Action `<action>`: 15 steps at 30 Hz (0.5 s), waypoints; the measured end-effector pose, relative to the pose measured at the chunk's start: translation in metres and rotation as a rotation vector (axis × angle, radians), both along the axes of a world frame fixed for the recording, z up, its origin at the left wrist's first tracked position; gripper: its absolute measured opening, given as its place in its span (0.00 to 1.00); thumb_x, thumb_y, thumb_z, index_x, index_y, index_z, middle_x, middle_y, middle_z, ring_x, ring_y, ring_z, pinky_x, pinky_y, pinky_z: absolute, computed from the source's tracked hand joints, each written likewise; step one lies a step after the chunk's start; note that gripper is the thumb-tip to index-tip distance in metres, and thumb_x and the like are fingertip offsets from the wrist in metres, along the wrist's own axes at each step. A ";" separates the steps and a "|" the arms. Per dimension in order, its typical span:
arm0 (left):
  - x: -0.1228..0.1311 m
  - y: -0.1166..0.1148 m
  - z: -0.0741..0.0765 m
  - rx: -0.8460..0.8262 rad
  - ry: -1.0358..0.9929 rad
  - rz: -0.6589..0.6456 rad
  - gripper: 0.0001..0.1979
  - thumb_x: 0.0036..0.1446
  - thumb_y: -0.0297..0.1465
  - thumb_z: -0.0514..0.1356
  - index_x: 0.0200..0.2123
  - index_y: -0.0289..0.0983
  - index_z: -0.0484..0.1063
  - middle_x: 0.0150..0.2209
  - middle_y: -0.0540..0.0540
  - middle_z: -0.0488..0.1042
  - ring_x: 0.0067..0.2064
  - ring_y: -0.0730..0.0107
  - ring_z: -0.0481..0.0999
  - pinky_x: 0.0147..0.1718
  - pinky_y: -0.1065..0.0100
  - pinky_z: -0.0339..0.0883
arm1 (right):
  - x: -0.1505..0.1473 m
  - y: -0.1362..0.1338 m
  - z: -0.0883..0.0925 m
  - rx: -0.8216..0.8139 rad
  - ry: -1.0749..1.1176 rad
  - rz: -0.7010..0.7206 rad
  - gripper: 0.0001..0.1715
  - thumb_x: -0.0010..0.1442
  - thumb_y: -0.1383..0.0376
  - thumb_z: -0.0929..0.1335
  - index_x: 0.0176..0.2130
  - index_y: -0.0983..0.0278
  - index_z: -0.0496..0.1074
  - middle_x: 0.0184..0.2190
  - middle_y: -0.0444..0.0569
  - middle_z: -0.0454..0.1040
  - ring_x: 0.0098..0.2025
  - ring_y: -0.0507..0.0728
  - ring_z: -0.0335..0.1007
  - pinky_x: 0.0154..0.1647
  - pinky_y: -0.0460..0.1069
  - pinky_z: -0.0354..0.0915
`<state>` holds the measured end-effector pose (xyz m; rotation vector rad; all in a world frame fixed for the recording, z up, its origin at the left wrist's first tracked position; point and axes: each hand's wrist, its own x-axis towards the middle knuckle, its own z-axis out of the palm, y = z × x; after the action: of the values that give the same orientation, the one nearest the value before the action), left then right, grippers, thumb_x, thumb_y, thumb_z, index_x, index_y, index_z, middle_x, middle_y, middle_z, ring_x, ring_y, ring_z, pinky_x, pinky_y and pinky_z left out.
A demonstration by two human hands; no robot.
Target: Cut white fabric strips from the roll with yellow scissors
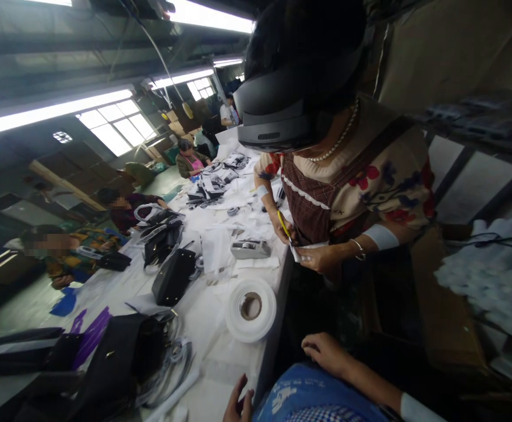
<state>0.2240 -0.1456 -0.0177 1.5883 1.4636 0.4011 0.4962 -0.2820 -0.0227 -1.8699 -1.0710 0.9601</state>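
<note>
My left hand (239, 403) is at the bottom edge by the table's side, fingers apart and holding nothing visible; its lower part is cut off. My right hand (325, 353) hovers above my blue apron (311, 390), loosely curved, with nothing seen in it. Nearest to both hands is a big roll of white tape (233, 313) lying flat at the table edge. Beyond it stands a grey tape dispenser (250, 250). Across from me, a co-worker's hands (319, 258) hold yellow-handled scissors (284, 225) against a small white piece (302, 253).
Black handbags (117, 346) and coiled grey straps (180, 357) crowd the left of the white table (224, 366). Purple material (92, 334) lies among them. The co-worker in a dark headset (277, 111) stands close on the right. White bundled rolls (493, 269) are stacked at far right.
</note>
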 end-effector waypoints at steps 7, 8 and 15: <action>0.005 -0.001 0.013 -0.031 -0.147 -0.031 0.25 0.46 0.43 0.63 0.47 0.39 0.76 0.49 0.41 0.77 0.46 0.55 0.79 0.46 0.61 0.72 | 0.030 -0.003 -0.005 0.033 0.201 -0.194 0.27 0.57 0.50 0.62 0.44 0.67 0.76 0.37 0.54 0.80 0.33 0.57 0.77 0.40 0.50 0.69; 0.007 -0.002 0.015 -0.012 -0.150 -0.015 0.24 0.48 0.42 0.62 0.48 0.38 0.75 0.49 0.40 0.77 0.45 0.56 0.79 0.46 0.60 0.72 | 0.035 -0.004 -0.006 0.024 0.198 -0.203 0.29 0.56 0.49 0.63 0.44 0.67 0.76 0.37 0.54 0.80 0.34 0.58 0.78 0.40 0.50 0.70; 0.009 -0.006 0.014 0.047 -0.158 0.068 0.23 0.53 0.35 0.56 0.51 0.34 0.73 0.47 0.38 0.77 0.43 0.60 0.79 0.45 0.60 0.71 | 0.063 0.001 -0.016 -0.079 0.146 -0.187 0.31 0.48 0.44 0.66 0.41 0.62 0.78 0.36 0.53 0.81 0.36 0.62 0.79 0.41 0.52 0.72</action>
<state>0.2334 -0.1519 -0.0036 1.5102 1.3986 0.5905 0.5590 -0.2805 -0.0384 -1.8933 -0.7677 1.0245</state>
